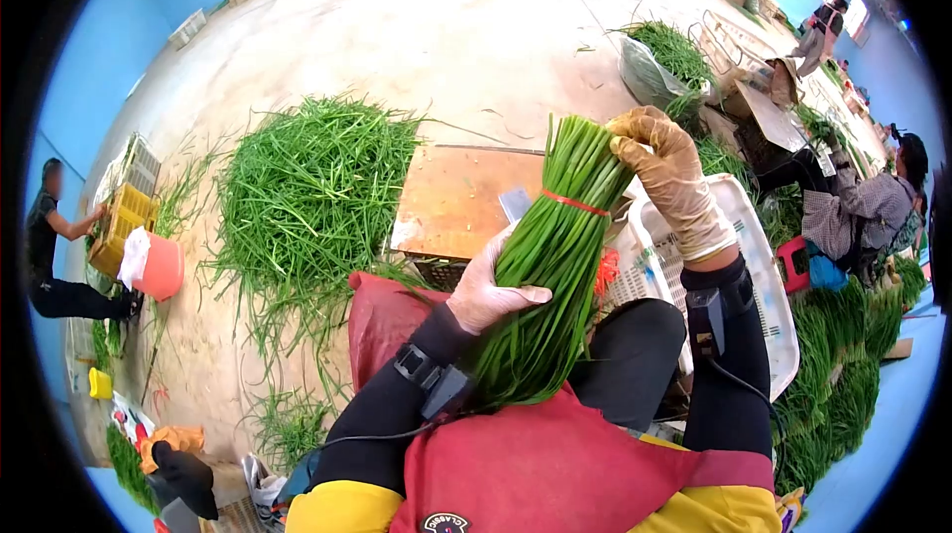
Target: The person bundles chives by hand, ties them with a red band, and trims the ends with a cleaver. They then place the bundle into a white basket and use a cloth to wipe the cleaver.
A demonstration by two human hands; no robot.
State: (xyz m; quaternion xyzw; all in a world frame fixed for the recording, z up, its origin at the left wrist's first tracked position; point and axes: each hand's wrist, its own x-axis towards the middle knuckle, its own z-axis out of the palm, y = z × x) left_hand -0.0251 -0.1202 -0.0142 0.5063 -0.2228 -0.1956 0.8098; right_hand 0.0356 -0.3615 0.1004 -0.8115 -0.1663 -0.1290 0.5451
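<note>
A thick bundle of green garlic chives [543, 280] slants across my lap, its cut ends at the top. A red band [575, 203] circles it near those ends. My left hand [488, 287], in a pale thin glove, grips the bundle from the left below the band, thumb across the front. My right hand [674, 171], in a yellowish translucent glove, has its fingers curled at the upper right edge of the bundle, close to the cut ends. Exactly what those fingertips pinch is partly hidden. Behind the bundle lies a wooden board [461, 198] on a dark crate.
Loose chives form a big heap [312, 186] on the floor to the left. A white plastic basket [759, 280] stands at my right, beside rows of chives [838, 374]. A red bucket [159, 267] and a standing person [58, 245] are far left; a seated co-worker [873, 201] is right.
</note>
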